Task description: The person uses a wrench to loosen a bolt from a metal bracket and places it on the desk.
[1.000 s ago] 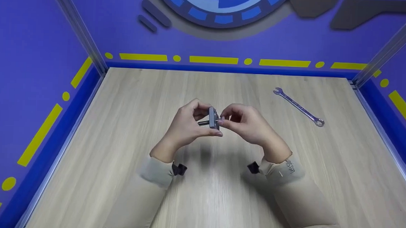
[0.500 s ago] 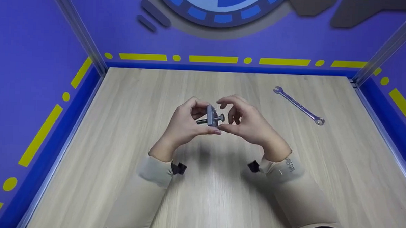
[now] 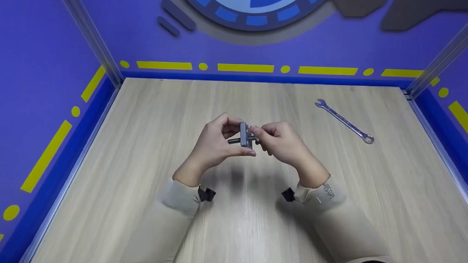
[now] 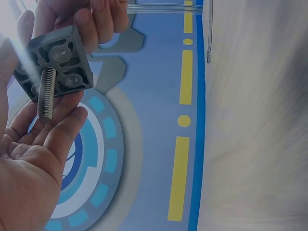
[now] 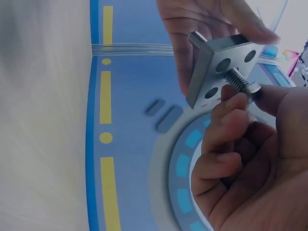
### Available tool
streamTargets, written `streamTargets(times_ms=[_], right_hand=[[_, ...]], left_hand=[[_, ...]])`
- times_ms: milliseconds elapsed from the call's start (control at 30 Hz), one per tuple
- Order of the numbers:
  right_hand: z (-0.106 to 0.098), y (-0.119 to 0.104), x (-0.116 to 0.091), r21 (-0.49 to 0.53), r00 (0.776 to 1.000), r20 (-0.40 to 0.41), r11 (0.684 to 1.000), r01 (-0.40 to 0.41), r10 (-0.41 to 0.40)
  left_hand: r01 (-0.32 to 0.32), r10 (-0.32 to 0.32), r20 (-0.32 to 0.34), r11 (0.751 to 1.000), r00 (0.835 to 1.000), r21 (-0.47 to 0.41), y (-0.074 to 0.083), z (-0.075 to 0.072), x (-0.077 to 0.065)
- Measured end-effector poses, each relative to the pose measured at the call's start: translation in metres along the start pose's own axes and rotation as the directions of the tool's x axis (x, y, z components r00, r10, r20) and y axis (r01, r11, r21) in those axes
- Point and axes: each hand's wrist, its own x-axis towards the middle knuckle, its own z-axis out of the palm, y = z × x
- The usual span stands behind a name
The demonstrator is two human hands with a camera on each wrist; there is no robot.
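My left hand (image 3: 212, 144) holds a small square grey plate (image 3: 243, 134) by its edges, raised over the table. A threaded bolt (image 4: 46, 96) runs through the plate; its shank end sticks out on the ribbed side, towards the left palm. From the flat side, which has several holes, the head end of the bolt (image 5: 236, 78) protrudes. My right hand (image 3: 286, 143) pinches the bolt's head between thumb and curled forefinger, its other fingers bent below. A gap shows between the bolt head and the plate's flat face (image 5: 216, 67).
A combination wrench (image 3: 344, 121) lies on the wooden table (image 3: 160, 113) at the back right, open end towards the back. Blue panels (image 3: 236, 53) with yellow marks stand around the back and sides.
Half a second ago the right fingers were spread off the bolt, baring its head; now they pinch it again, the hand turned differently. The left hand and plate have barely moved.
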Motion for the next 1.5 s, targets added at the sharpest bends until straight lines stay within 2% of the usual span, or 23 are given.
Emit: streamTargets(times_ms=[167, 300, 467, 567, 667, 733, 900, 967, 1067, 1200, 1400, 1500], right_hand=[[-0.0026, -0.0028, -0.0015, -0.01, 0.999, -0.012, 0.999, 0.052, -0.052], [-0.004, -0.0035, -0.0039, -0.011, 0.989, -0.018, 0.99, 0.144, -0.144], [-0.0036, -0.0011, -0.0052, -0.013, 0.945, -0.042, 0.946, 0.323, -0.324], [-0.0034, 0.0003, -0.0055, -0.002, 0.923, -0.053, 0.924, 0.382, -0.382], [-0.0047, -0.0009, -0.0064, 0.004, 0.927, -0.049, 0.928, 0.371, -0.371], [-0.0063, -0.0025, -0.0067, -0.001, 0.942, -0.047, 0.944, 0.331, -0.331], [-0.0059, -0.0049, -0.0059, -0.014, 0.989, -0.06, 0.991, 0.134, -0.135], [-0.0043, -0.0042, -0.005, -0.01, 0.997, -0.052, 0.998, 0.056, -0.056], [-0.0034, -0.0038, -0.0045, -0.012, 1.0, -0.02, 1.0, -0.006, 0.006], [-0.0049, -0.0049, -0.0053, -0.022, 1.0, 0.004, 1.0, 0.009, -0.009], [-0.0078, -0.0087, -0.0078, -0.042, 0.996, -0.013, 0.995, 0.093, -0.093], [-0.008, -0.0087, -0.0088, -0.028, 0.985, -0.041, 0.986, 0.164, -0.165]], left_hand=[[0.011, -0.011, -0.01, 1.0, 1.0, 0.017, 0.0016, -0.0026, -0.0002], [0.001, -0.001, -0.013, 1.0, 1.0, 0.006, 0.0014, -0.0048, -0.0001], [-0.01, 0.009, -0.012, 0.999, 1.0, -0.047, 0.0007, -0.0067, 0.0005], [0.002, -0.002, -0.007, 0.999, 1.0, -0.051, -0.0001, -0.0071, 0.0011], [0.015, -0.015, -0.001, 0.998, 1.0, -0.056, 0.0, -0.0072, 0.0011], [0.016, -0.016, 0.001, 0.998, 1.0, -0.054, 0.0003, -0.0071, 0.0011], [0.007, -0.007, 0.006, 0.999, 1.0, -0.04, 0.0024, -0.0052, -0.0003], [0.005, -0.005, 0.009, 0.999, 1.0, -0.039, 0.0033, -0.0037, -0.0009], [-0.002, 0.003, 0.014, 0.999, 1.0, -0.034, 0.0043, -0.0017, -0.001], [-0.001, 0.001, 0.015, 1.0, 1.0, -0.018, 0.0039, -0.0016, -0.0013], [0.013, -0.013, -0.001, 1.0, 1.0, -0.004, 0.0032, -0.0051, -0.0017], [0.014, -0.014, -0.004, 1.0, 1.0, -0.012, 0.0031, -0.0054, -0.0014]])
